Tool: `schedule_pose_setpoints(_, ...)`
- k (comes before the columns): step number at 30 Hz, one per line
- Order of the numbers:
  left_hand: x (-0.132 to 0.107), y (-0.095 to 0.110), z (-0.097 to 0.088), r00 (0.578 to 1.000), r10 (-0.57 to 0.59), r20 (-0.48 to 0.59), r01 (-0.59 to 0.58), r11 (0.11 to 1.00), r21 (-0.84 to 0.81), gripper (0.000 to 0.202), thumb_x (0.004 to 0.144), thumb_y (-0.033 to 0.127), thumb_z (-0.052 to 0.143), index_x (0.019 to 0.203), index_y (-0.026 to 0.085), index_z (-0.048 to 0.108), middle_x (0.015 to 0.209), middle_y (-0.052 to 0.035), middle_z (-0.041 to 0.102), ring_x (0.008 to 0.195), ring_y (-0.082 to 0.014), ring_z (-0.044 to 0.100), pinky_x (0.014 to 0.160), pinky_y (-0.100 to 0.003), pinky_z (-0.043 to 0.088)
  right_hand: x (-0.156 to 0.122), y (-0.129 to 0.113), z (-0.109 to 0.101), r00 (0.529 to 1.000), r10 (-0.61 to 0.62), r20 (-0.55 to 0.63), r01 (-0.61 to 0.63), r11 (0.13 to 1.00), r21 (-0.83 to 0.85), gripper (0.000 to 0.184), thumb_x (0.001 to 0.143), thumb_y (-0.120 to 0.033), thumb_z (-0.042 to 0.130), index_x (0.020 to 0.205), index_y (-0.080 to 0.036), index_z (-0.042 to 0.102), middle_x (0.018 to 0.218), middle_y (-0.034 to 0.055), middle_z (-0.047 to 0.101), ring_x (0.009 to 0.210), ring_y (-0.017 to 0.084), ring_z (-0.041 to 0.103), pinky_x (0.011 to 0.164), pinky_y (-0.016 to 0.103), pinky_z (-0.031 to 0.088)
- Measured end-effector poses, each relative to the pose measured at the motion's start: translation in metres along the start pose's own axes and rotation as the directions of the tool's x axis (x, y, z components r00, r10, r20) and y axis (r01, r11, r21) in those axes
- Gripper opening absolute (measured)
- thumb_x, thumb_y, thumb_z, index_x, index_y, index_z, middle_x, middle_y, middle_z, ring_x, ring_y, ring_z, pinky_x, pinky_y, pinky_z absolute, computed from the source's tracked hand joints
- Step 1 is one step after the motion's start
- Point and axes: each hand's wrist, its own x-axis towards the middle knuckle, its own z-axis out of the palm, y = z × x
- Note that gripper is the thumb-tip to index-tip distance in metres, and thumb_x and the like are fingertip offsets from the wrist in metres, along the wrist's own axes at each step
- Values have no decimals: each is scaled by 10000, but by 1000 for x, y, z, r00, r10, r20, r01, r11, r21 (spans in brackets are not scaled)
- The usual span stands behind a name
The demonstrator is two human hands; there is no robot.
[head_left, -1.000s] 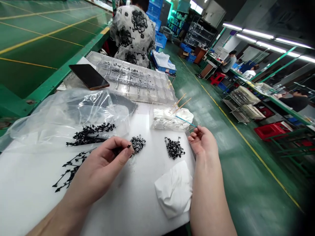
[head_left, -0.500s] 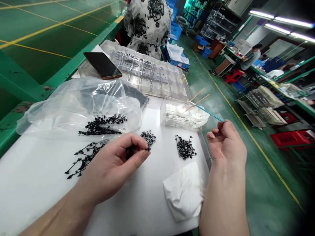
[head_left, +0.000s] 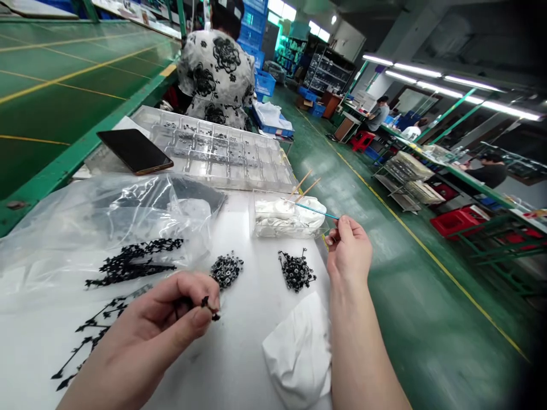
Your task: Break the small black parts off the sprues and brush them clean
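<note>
My left hand [head_left: 171,327] is closed, pinching a small black plastic part [head_left: 205,302] between thumb and forefinger; some of it is hidden in the palm. With my right hand [head_left: 350,247] I grip a thin blue stick [head_left: 316,210] by its end. The stick's far tip points left over a clear box [head_left: 273,229] of white cloth [head_left: 280,216], where two wooden sticks [head_left: 302,181] lean. Beyond my left hand lies a pile of small black and silver rings [head_left: 226,270]. Another pile of black parts [head_left: 296,271] is nearer my right wrist. Black branched pieces [head_left: 85,327] lie partly behind my left hand.
A white cloth [head_left: 299,353] lies by my right forearm. Clear plastic bags [head_left: 106,210] with more black branched pieces cover the left side. Behind stand a compartment tray [head_left: 222,154] and a phone [head_left: 134,150]. A person in a patterned top [head_left: 216,74] sits ahead.
The view has swung up and to the right, so the table sits further left. My left hand's black part is turned and shows more. Both hands keep their hold.
</note>
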Motion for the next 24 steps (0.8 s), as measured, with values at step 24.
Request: schedule_pose_setpoints(24,-2,5,4,972,193,-136,-79,808,584,276,1020,581,597,1016,318,682,965,-2,769,847,-213,726,594,-226,553,-22,-34,-1,980,109,168,-140,973,182,297,711,-270,914,847,-184,665,756,-41,620,584,69,484,495,201,400)
